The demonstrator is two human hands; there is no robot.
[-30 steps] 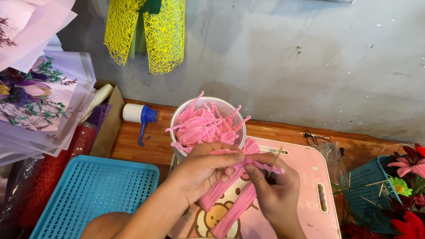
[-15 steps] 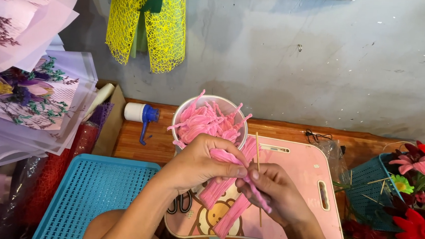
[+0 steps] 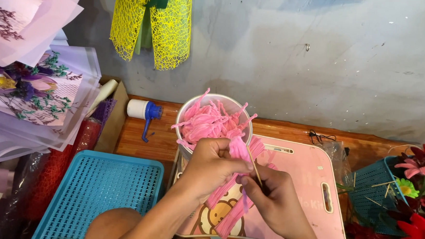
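My left hand [image 3: 212,167] is closed around a bundle of pink fuzzy strips [image 3: 238,184] that hangs down over a pink cutting board [image 3: 310,187]. My right hand [image 3: 276,200] pinches a thin wooden stick [image 3: 254,166] and presses it against the bundle just below my left thumb. Both hands meet over the board's left half. Behind them stands a white cup [image 3: 232,106] stuffed with more pink strips [image 3: 210,122].
A blue perforated tray [image 3: 97,191] lies at the left. A white and blue tape dispenser [image 3: 145,112] rests on the wooden bench. At the right a blue basket [image 3: 371,191] sits beside red and pink artificial flowers [image 3: 419,203]. Wrapped bouquets [image 3: 30,85] and yellow mesh [image 3: 154,24] line the wall.
My hands have drawn closer together. The stick now stands more upright against the bundle, and my right hand has slid up under my left thumb.
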